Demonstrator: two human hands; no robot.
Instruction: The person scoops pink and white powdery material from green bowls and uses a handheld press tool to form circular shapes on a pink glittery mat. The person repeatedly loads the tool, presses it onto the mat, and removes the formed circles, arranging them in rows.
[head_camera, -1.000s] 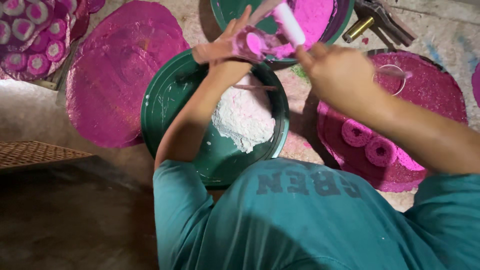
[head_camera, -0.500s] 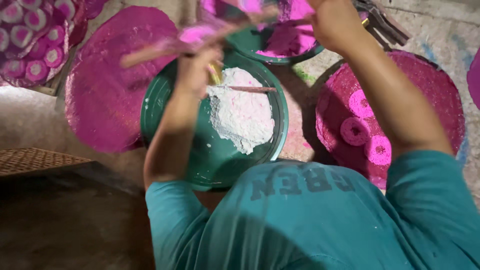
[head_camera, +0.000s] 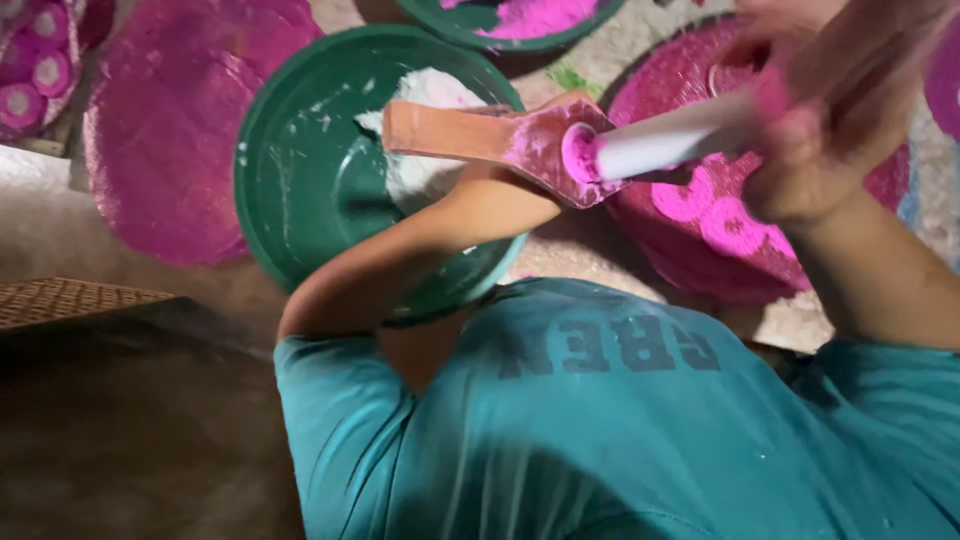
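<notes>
Left hand (head_camera: 520, 190) gripped wooden mould (head_camera: 500, 135) over green basin (head_camera: 300, 180); right hand (head_camera: 830, 120) clenched white pestle (head_camera: 670, 140) pressing pink powder (head_camera: 580, 152).

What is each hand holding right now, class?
Left hand: shut on flat wooden paddle smeared with pink powder.
Right hand: shut on white cylindrical tube.

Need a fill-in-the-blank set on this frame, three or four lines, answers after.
1. The white tube in the right hand presses into the pink-stained end of a wooden ____.
2. The green bowl under the left forearm holds ____ powder.
3. Pink discs lie on a round ____-coloured tray at the right.
4. The person's shirt is ____.

Missing words: paddle; white; pink; teal
</notes>
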